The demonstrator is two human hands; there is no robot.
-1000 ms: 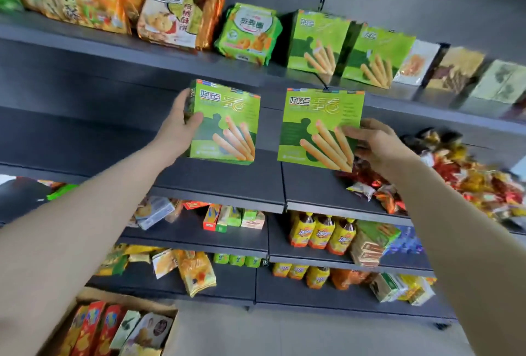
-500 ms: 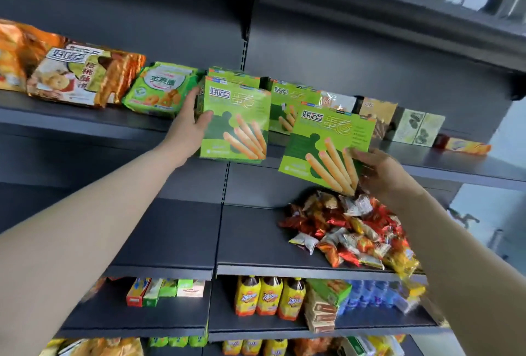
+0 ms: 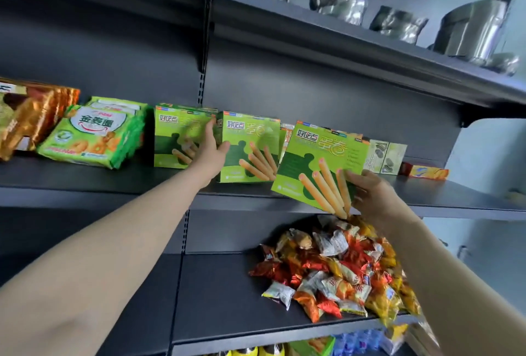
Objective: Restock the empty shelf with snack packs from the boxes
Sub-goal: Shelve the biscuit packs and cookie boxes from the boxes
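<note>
Middle box [image 3: 250,148] stands upright on the shelf [image 3: 85,179], near its front edge. Left hand [image 3: 212,150] grips the box's left side, thumb on the front face, fingers behind. Right box [image 3: 321,165] is tilted, its lower part in front of the shelf edge. Right hand [image 3: 370,193] pinches its lower right corner. Left box [image 3: 176,136] stands just beside the left hand. Candy pile [image 3: 336,270] lies on the lower shelf [image 3: 213,298].

The person's long left forearm [image 3: 128,242] and right forearm [image 3: 455,284] are bare to the frame edges. The left hand [image 3: 212,150] and right hand [image 3: 373,195] are bare too, with slim fingers.
</note>
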